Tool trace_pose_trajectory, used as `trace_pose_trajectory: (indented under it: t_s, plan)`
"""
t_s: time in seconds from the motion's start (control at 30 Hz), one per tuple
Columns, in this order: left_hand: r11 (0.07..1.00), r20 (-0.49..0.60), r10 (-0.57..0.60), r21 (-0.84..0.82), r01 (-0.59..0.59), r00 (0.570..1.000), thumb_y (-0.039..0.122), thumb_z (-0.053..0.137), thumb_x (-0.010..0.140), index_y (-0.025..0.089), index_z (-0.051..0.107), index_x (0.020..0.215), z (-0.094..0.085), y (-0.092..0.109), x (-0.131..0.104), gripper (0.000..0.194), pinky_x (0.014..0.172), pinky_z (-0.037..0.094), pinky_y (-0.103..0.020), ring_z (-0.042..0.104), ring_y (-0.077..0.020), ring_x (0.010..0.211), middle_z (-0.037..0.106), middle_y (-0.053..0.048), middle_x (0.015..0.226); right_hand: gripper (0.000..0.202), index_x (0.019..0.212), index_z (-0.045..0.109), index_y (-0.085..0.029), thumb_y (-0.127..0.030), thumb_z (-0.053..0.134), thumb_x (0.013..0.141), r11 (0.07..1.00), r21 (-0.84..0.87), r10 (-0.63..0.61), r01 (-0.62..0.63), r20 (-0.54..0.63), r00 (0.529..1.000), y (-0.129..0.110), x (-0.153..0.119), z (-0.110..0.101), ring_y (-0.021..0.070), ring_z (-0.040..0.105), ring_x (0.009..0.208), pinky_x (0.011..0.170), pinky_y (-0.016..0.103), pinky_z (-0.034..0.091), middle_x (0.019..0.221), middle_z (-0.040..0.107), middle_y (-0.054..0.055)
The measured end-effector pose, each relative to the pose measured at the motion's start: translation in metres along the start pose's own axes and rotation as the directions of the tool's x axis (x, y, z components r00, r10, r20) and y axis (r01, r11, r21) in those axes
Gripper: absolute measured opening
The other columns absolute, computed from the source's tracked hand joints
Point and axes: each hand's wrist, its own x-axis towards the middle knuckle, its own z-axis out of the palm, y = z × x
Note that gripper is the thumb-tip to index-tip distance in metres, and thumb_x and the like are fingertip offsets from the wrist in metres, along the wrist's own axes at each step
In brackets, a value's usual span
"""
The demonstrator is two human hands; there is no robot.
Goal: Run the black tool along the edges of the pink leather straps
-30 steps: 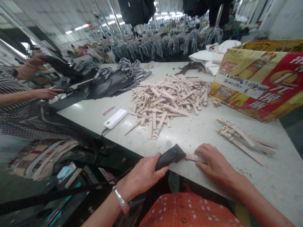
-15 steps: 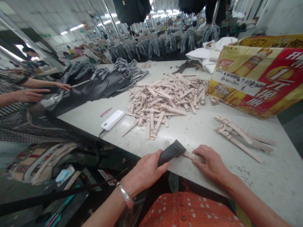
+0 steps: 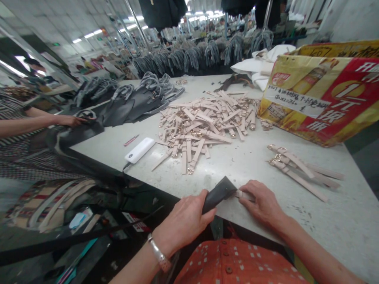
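Observation:
My left hand (image 3: 185, 221) is wrapped round a black handheld piece (image 3: 220, 193) with a wide, squared-off end; its exact kind does not show. That wide end meets the tip of a beige buckle strap (image 3: 240, 194) near the table's front edge. My right hand (image 3: 260, 203) pinches this strap and rests on the tabletop, its fingers covering much of the strap. Ahead lies a big heap of beige buckle straps (image 3: 204, 122) with gold-coloured buckles. Several more straps (image 3: 296, 165) lie together to the right, beyond my right hand.
A yellow and red carton (image 3: 319, 94) stands at the table's right. A white power bank (image 3: 139, 150) with a dark cable and a red pen-like tool (image 3: 131, 140) lie to the left. Dark bags (image 3: 136, 102) cover the far left, where a co-worker's arm (image 3: 38, 122) reaches in.
The black piece and my left hand have shifted slightly right, closer to my right hand, so less of the strap shows between them. The co-worker's hands have moved over the dark bags.

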Motion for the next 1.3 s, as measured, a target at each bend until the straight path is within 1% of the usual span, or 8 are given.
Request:
trace_pose_trajectory:
  t_s: [0.2,0.37,0.5,0.7,0.9,1.03,1.13,1.3]
  plan:
    - [1.000,-0.058,0.021,-0.020,-0.022,0.998,0.048,0.039,0.087,0.022,0.052,0.098,-0.002,-0.005,0.021,0.031,0.065,0.042,-0.027,0.063,-0.0224,0.081,0.066,-0.005,0.082,0.015,0.090,0.061,-0.019,-0.028,0.057,0.079,1.000,0.000,0.004,-0.004,-0.001,1.000,0.000,0.000,-0.001,0.0204,0.051,0.080,0.071,0.032,0.037,0.083,0.058,0.005]
    - [0.999,-0.054,-0.047,-0.024,0.046,0.997,0.048,0.038,0.087,0.022,0.052,0.098,0.000,-0.019,0.002,0.031,0.066,0.043,-0.028,0.064,-0.0234,0.082,0.066,-0.005,0.083,0.015,0.091,0.061,-0.019,-0.026,0.056,0.079,1.000,0.015,0.005,-0.005,0.005,1.000,0.000,-0.001,-0.001,0.0201,0.051,0.081,0.072,0.032,0.037,0.084,0.058,0.005]
    - [0.995,-0.036,-0.082,-0.065,0.079,0.996,0.046,0.037,0.088,0.023,0.052,0.105,0.002,-0.020,-0.010,0.033,0.070,0.044,-0.029,0.064,-0.0241,0.087,0.067,-0.006,0.087,0.014,0.091,0.061,-0.019,-0.027,0.057,0.080,1.000,-0.011,0.015,-0.015,0.008,1.000,-0.002,0.000,0.000,0.0204,0.051,0.081,0.071,0.032,0.036,0.084,0.058,0.005]
    - [0.991,-0.013,-0.064,-0.122,0.062,0.998,0.047,0.040,0.086,0.021,0.054,0.099,0.003,-0.023,-0.002,0.032,0.067,0.045,-0.027,0.065,-0.0220,0.082,0.068,-0.005,0.085,0.016,0.095,0.061,-0.021,-0.029,0.056,0.083,0.999,-0.047,0.020,-0.019,0.020,1.000,-0.012,0.005,0.005,0.0215,0.053,0.084,0.075,0.034,0.037,0.089,0.061,0.005]
    - [0.985,-0.032,-0.070,-0.162,0.064,0.997,0.048,0.041,0.085,0.020,0.055,0.098,0.006,-0.028,-0.002,0.033,0.068,0.046,-0.027,0.065,-0.0215,0.081,0.068,-0.006,0.086,0.020,0.101,0.060,-0.018,-0.027,0.052,0.085,0.999,-0.033,0.033,-0.034,-0.020,0.999,-0.015,0.005,0.011,0.0218,0.054,0.089,0.077,0.032,0.040,0.094,0.061,0.008]
    - [0.978,-0.035,-0.042,-0.205,0.034,0.999,0.046,0.041,0.086,0.021,0.055,0.097,0.009,-0.031,-0.001,0.031,0.068,0.046,-0.027,0.065,-0.0209,0.081,0.067,-0.004,0.084,0.020,0.102,0.061,-0.022,-0.030,0.051,0.087,0.998,-0.033,0.061,-0.060,0.023,0.998,-0.020,0.007,0.009,0.0182,0.057,0.083,0.069,0.027,0.040,0.091,0.060,0.004]
    - [0.976,-0.035,-0.035,-0.216,0.027,0.999,0.045,0.040,0.087,0.022,0.054,0.097,0.011,-0.032,0.002,0.029,0.067,0.045,-0.027,0.065,-0.0208,0.081,0.067,-0.003,0.082,0.016,0.095,0.063,-0.025,-0.033,0.051,0.087,0.992,-0.099,0.085,-0.077,0.076,0.993,-0.026,0.012,0.006,0.0164,0.058,0.075,0.063,0.025,0.037,0.083,0.059,0.001]
    - [0.978,-0.051,-0.038,-0.206,0.026,0.998,0.043,0.041,0.086,0.021,0.054,0.099,0.011,-0.030,0.001,0.028,0.070,0.045,-0.026,0.065,-0.0212,0.084,0.068,-0.004,0.084,0.018,0.095,0.064,-0.027,-0.036,0.052,0.086,0.986,-0.153,0.076,-0.060,0.100,0.992,-0.026,0.019,0.002,0.0165,0.059,0.072,0.061,0.025,0.036,0.079,0.061,0.001]
